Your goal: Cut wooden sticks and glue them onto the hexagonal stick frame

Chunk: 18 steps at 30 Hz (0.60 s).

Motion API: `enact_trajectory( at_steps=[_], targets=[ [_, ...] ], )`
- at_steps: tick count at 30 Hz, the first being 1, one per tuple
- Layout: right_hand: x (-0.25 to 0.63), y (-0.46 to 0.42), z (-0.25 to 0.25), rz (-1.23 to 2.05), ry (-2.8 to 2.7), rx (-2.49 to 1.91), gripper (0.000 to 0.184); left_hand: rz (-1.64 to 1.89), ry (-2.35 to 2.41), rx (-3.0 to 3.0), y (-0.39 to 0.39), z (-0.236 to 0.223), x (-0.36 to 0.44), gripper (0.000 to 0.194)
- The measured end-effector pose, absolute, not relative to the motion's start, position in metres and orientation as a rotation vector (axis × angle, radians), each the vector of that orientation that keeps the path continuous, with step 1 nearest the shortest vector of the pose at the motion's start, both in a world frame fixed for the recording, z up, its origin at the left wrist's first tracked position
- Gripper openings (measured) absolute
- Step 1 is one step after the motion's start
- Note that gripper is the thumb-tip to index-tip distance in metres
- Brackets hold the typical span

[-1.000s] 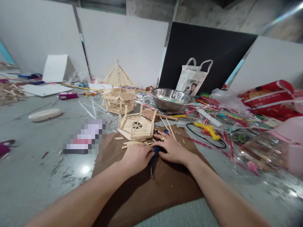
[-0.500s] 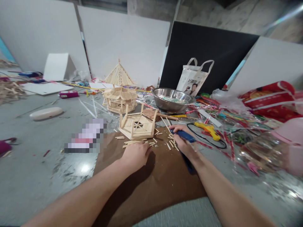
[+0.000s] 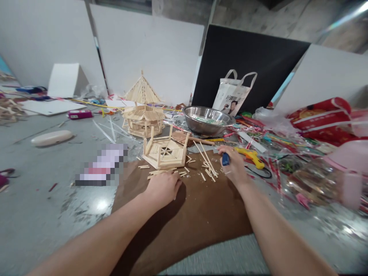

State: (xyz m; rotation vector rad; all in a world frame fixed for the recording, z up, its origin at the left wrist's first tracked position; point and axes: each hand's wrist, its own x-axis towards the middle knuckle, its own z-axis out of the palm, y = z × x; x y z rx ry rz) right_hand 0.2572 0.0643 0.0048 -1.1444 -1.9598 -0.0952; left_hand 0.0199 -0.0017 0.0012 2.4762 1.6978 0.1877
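My left hand (image 3: 164, 187) rests low over the brown sheet (image 3: 201, 214), its fingers curled down and mostly hidden; what they pinch, if anything, I cannot make out. Short wooden sticks (image 3: 156, 172) lie just beyond it. Behind these stands a hexagonal stick base (image 3: 165, 153) with short upright posts. Over the sheet's right side, my right hand (image 3: 236, 165) is closed around a blue-handled tool (image 3: 225, 159), probably pliers or cutters, whose jaws are not visible. Two longer sticks (image 3: 207, 159) and several cut pieces (image 3: 212, 174) lie left of that hand.
A stick pavilion (image 3: 143, 115) with a pointed roof stands behind the base. Beyond my right hand are a yellow glue gun (image 3: 251, 157), a steel bowl (image 3: 208, 124) and colourful strips. A pink-lidded bottle (image 3: 313, 184) is at right, a blurred-out phone (image 3: 102, 166) at left.
My right hand has moved right, away from the cut sticks, and turned the blue-handled tool so its handle end faces me. My left hand stays nearly in place.
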Motion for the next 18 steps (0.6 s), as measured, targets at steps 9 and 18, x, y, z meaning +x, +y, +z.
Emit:
enact_trajectory(
  at_steps=[9, 18],
  targets=[
    [0.279, 0.08, -0.008, 0.032, -2.466, -1.372, 0.03, 0.137, 1.73, 2.46, -0.001, 0.002, 0.02, 0.031],
    [0.268, 0.075, 0.0, -0.034, -2.389, -1.643, 0.028, 0.161, 1.721, 2.483, 0.0, -0.002, 0.019, 0.032]
  ],
)
